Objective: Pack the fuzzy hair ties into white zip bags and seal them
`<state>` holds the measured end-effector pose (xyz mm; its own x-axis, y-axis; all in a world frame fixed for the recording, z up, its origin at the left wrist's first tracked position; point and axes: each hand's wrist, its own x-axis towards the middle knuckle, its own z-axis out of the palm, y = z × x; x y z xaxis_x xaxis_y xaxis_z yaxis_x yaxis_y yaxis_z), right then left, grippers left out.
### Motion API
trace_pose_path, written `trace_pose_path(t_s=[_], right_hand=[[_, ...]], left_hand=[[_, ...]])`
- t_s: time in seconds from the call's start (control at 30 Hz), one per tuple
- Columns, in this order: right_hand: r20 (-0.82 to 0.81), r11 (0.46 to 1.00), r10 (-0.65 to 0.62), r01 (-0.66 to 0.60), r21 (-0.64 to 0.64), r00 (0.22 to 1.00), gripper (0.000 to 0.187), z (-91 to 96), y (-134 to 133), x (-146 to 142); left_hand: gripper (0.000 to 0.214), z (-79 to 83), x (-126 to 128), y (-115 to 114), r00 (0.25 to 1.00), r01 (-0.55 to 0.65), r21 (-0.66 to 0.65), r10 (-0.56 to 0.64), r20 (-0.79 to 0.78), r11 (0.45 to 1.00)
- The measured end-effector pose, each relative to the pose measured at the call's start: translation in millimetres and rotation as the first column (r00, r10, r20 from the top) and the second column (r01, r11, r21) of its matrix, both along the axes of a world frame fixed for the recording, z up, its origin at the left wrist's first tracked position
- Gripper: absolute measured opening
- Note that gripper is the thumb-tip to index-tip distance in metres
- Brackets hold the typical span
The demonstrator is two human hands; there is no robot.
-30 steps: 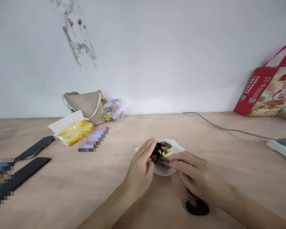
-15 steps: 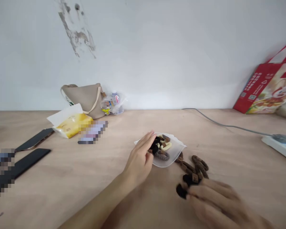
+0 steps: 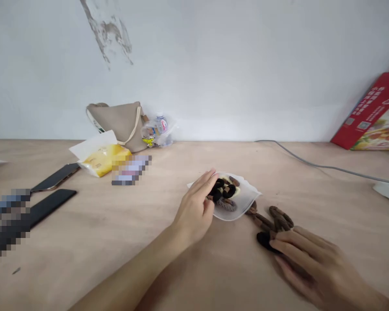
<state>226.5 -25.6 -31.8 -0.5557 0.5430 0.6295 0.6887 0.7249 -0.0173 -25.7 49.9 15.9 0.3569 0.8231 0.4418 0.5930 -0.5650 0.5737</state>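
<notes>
Seemingly, things stand partway; several fuzzy rings (image 3: 228, 191) lie in the translucent pouch (image 3: 246, 198), while brown rings (image 3: 280, 216) and a black ring (image 3: 263, 240) lie outside on the table (image 3: 233, 268); the left hand (image 3: 196, 205) rests straight-fingered against the pouch; the right hand (image 3: 314, 257) bends over the black ring; whether either pinches is unclear.

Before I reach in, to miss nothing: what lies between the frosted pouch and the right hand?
The head view shows brown hair ties, plus a black one touching the right hand.
</notes>
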Motion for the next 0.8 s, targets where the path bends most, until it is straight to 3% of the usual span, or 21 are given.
trace_pose_path(t_s=[0.13,0.27,0.4,0.5,0.6,0.7,0.8], right_hand=[[0.049,0.996,0.083,-0.085,0.041,0.995,0.017,2.7,-3,-4],[0.045,0.977,0.185,-0.189,0.102,0.982,0.019,27.7,9,-21],[0.028,0.97,0.058,-0.063,0.236,0.998,0.02,45.2,35,-33],[-0.025,0.972,-0.033,0.038,0.233,0.999,0.021,35.5,42,-22],[-0.102,0.992,-0.052,0.063,0.109,0.993,0.019,15.8,28,0],[-0.047,0.997,-0.077,0.077,-0.009,0.996,0.015,0.8,10,13],[0.021,0.994,-0.108,0.109,-0.005,0.994,0.014,-7.7,1,15]], left_hand=[[0.064,-1.7,0,0,1.0,0.01,0.012,-0.01,0.01,1.0],[0.063,-2.6,-1,1,1.0,0.008,0.016,-0.008,0.01,1.0],[0.062,-1.4,-2,2,1.0,0.001,0.027,-0.001,-0.014,1.0],[0.059,-0.5,-3,2,0.999,-0.014,0.023,0.015,-0.033,1.0],[0.059,-0.2,-2,2,0.999,-0.006,0.021,0.007,-0.035,1.0],[0.062,-0.7,-1,2,0.999,-0.01,0.019,0.01,-0.037,1.0],[0.064,-1.9,-1,1,0.998,-0.022,0.047,0.025,-0.057,0.999]])
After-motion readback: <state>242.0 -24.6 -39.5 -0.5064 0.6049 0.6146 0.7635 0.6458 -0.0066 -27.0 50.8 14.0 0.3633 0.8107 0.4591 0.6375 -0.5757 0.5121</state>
